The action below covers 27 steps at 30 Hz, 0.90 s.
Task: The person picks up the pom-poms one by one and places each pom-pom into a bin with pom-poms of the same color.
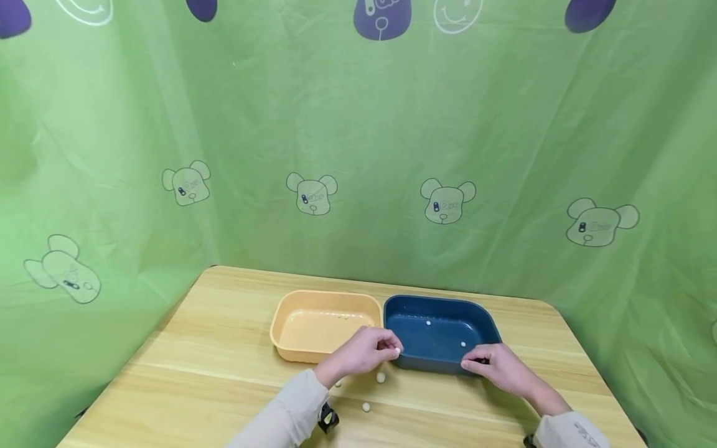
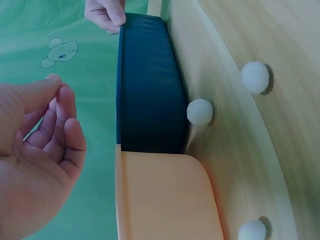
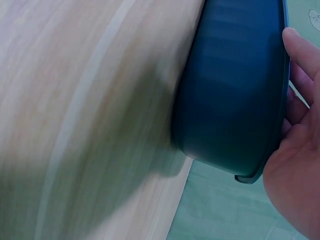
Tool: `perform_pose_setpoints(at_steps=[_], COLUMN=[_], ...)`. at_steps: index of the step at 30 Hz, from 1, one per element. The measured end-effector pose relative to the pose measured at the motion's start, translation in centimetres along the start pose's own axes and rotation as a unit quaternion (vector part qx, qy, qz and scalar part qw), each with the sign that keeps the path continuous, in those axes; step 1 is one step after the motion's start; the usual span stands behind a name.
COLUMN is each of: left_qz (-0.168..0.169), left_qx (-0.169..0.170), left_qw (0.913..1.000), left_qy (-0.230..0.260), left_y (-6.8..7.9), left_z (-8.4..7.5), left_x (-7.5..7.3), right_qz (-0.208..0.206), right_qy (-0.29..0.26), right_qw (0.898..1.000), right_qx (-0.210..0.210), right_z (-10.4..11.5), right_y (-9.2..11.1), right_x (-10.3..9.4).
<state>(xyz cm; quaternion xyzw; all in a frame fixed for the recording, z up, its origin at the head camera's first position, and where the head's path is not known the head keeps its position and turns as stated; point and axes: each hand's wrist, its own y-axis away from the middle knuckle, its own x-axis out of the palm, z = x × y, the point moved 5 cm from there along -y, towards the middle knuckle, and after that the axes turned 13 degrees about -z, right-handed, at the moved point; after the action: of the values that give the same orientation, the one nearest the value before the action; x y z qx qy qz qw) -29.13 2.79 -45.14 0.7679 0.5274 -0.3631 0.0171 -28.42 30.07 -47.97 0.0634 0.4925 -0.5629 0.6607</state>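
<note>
With thumb and fingertips my left hand (image 1: 366, 351) pinches a small white ball (image 1: 397, 352) above the place where two boxes meet. In the left wrist view the left hand (image 2: 40, 160) mostly hides that ball. My right hand (image 1: 498, 367) grips the near right rim of the dark blue box (image 1: 431, 365), its thumb outside in the right wrist view. Inside the blue box lie two white balls, a far ball (image 1: 428, 323) and a nearer ball (image 1: 463, 344). Against its left side stands a pale orange box (image 1: 297, 355), with tiny pale specks inside.
On the wooden table (image 1: 224, 348) in front of the boxes lie three loose white balls: one ball (image 1: 381, 378) close to the blue box, another ball (image 1: 366, 407) nearer me, and a third ball (image 1: 338, 384) partly behind my left wrist. A green printed curtain (image 1: 370, 249) surrounds the table.
</note>
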Motion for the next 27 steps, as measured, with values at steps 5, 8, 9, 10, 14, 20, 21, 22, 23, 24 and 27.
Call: perform_pose_setpoints(at_steps=[5, 8, 9, 10, 14, 20, 21, 22, 23, 24, 27], left_qz=[-0.003, -0.004, -0.004, -0.004, -0.007, -0.019, -0.023, -0.026, -0.030, -0.032, -0.036], left_qx=[0.009, 0.010, 0.009, 0.008, 0.008, -0.003, -0.011, -0.018, -0.026, -0.034, -0.052], left_qw=[0.9999, 0.9999, 0.9999, 0.9999, 0.9999, 0.9998, 0.9997, 0.9994, 0.9991, 0.9987, 0.9977], left_qy=[-0.011, -0.013, -0.011, -0.013, -0.014, -0.004, 0.002, 0.010, 0.016, 0.020, 0.025], left_y=[-0.7, -1.2, -1.3, -1.5, -2.1, -2.8, -2.9, -3.0, -3.1, -3.2, -3.6], left_z=[-0.1, -0.3, -0.4, -0.4, -0.6, -0.6, -0.6, -0.5, -0.4, -0.3, 0.1], left_x=[0.4, 0.5, 0.6, 0.6, 0.8, 1.1, 1.2, 1.3, 1.4, 1.5, 1.8], right_qz=[0.004, 0.004, 0.004, 0.004, 0.004, 0.000, 0.000, 0.000, 0.000, 0.001, 0.003], right_qy=[-0.006, -0.008, -0.008, -0.008, -0.011, -0.014, -0.015, -0.014, -0.015, -0.015, -0.017], right_qw=[1.000, 1.000, 1.000, 1.000, 1.000, 1.000, 1.000, 1.000, 1.000, 1.000, 1.000], right_qx=[-0.001, -0.004, -0.005, -0.006, -0.008, -0.013, -0.013, -0.014, -0.014, -0.013, -0.012], right_z=[0.2, 0.3, 0.3, 0.3, 0.4, 0.2, 0.2, 0.1, 0.1, 0.0, -0.1], right_y=[0.0, 0.0, 0.0, 0.0, -0.1, 0.0, 0.0, 0.0, 0.0, 0.0, 0.0], right_x=[-0.1, -0.1, -0.1, -0.1, -0.1, -0.1, -0.1, -0.1, -0.1, -0.1, -0.1])
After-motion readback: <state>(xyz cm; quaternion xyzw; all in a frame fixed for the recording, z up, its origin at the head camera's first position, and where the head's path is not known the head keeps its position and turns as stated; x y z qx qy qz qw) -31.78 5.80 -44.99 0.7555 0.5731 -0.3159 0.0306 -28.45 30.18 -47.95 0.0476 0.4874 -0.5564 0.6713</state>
